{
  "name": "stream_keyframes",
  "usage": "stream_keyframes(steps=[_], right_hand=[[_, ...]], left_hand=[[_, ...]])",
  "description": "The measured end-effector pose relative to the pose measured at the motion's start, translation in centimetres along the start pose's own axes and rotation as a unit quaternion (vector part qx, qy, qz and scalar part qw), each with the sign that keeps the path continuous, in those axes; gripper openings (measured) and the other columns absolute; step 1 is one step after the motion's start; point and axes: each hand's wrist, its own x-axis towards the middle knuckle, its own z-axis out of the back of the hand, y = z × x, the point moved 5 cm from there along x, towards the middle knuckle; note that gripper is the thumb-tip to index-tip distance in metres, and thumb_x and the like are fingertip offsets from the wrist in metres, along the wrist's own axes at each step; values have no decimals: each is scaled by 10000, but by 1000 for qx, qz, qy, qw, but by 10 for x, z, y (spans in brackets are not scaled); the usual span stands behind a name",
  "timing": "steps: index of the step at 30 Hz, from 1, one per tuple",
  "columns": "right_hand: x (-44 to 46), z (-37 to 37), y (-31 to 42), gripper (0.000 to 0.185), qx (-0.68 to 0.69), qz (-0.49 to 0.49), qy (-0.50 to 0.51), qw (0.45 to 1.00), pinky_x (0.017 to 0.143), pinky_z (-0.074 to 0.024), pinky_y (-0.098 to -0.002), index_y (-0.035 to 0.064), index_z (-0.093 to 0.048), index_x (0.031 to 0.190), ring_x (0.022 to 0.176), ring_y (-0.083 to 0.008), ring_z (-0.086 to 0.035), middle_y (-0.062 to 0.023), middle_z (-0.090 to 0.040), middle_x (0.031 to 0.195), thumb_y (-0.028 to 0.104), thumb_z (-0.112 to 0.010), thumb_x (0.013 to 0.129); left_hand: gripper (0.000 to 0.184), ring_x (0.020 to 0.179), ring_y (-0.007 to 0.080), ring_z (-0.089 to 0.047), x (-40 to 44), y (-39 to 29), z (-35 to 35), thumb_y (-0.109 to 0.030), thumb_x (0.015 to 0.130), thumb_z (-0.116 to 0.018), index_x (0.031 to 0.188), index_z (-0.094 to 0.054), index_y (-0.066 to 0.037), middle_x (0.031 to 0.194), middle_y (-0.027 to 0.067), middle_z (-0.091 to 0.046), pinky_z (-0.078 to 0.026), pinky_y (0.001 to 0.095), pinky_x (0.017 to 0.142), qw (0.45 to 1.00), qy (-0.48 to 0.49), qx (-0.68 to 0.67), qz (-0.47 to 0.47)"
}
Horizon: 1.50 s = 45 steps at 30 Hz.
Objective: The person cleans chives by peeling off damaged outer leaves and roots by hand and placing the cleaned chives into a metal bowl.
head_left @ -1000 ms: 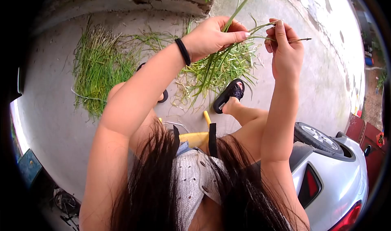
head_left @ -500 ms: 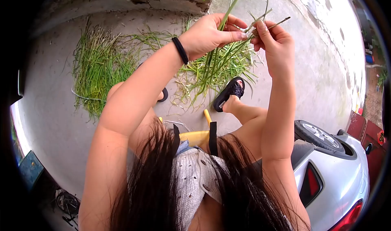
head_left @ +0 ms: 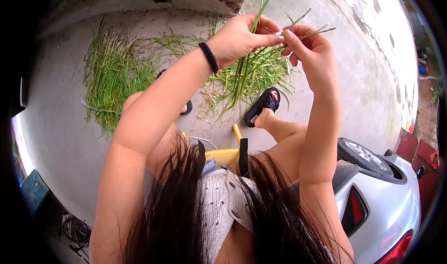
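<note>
My left hand [head_left: 242, 36], with a black band round its wrist, is closed round a few long green stalks [head_left: 240, 80]. They hang down from it, and one thicker stalk stands up above the fingers. Close beside it, my right hand [head_left: 313, 52] pinches the thin, partly dry ends [head_left: 301, 17] of some stalks between thumb and fingers. Both thumbs almost meet. Below the hands lies a loose heap of green and pale stalks [head_left: 274, 71] on the concrete floor. How many stalks each hand holds cannot be made out.
A larger, tidier pile of green stalks [head_left: 111, 73] lies at the left, with a white cord [head_left: 95, 108] at it. My sandalled foot [head_left: 263, 106] rests by the heap. I sit on a yellow seat [head_left: 223, 157]. A silver toy-like car [head_left: 391, 199] stands at the right.
My right hand has shifted slightly left and down, closer to the left thumb. The thin ends in it have changed angle. My left hand has barely moved.
</note>
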Motion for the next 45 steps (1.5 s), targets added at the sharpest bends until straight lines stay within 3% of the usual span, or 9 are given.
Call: stream_keyframes(steps=[7,20,24,28,33,37,40,41,45], right_hand=[[4,-3,-2,178,-81,-23,4,996,485,-406,-198,-10,-625,818,550,-58,-532,-26,-600,628,167,-644,805],[-4,-11,-9,161,-138,-38,114,983,485,-406,-217,-14,-622,822,519,-60,-505,-14,-556,583,147,-627,809],[2,19,-14,147,-183,-64,25,981,478,-404,-216,-17,-622,837,499,-65,-484,-16,-542,574,128,-599,822],[8,37,-13,169,-197,-10,-28,980,500,-440,-222,-10,-634,923,529,-79,-533,-32,-585,610,121,-581,831],[12,-6,-17,466,-79,18,102,992,622,-481,-256,-19,-523,1131,701,-125,-600,-133,-605,974,199,-690,755],[24,7,-27,408,-374,183,-125,900,636,-484,-323,-22,-570,1056,705,-241,-627,-162,-633,893,223,-682,749],[28,16,-20,310,-329,107,-87,934,604,-474,-313,12,-641,929,634,-228,-616,-108,-632,691,283,-647,779],[26,14,-17,315,-304,86,-111,942,584,-465,-322,19,-649,761,585,-240,-600,-79,-588,564,329,-613,801],[25,-2,-16,329,-403,-67,2,913,616,-469,-345,-2,-575,712,639,-265,-598,-91,-611,656,311,-612,802]], left_hand=[[203,590,8,-409,-2,-2,1,-211,816,-633,962,-621,-71,710,-69,-515,-299,161,503,996,-37,-49,62],[177,579,12,-372,3,-19,31,-207,876,-564,914,-582,-35,753,-36,-491,-262,165,462,987,-84,-133,-12],[170,575,12,-368,2,-21,34,-202,860,-588,912,-588,-40,740,-39,-488,-259,168,462,987,-99,-125,-23],[173,570,11,-364,2,-15,35,-181,851,-600,960,-597,-45,823,-16,-562,-262,171,466,988,-111,-103,-19],[236,599,2,-401,4,-2,10,-183,885,-538,1064,-578,-35,1005,32,-608,-316,149,521,997,-57,-52,31],[273,628,11,-413,9,10,27,-181,916,-472,1137,-530,-31,1021,29,-587,-348,164,562,989,-130,44,55],[239,619,53,-478,14,1,63,-200,933,-413,933,-580,-30,794,12,-572,-383,181,552,981,-154,-118,33],[273,617,61,-471,15,-1,70,-220,951,-368,999,-559,-31,839,27,-574,-381,189,538,975,-145,-163,41],[200,734,110,-560,1,-31,83,-111,932,-398,1088,-495,-33,933,62,-591,-479,240,657,976,-166,-141,-13]])
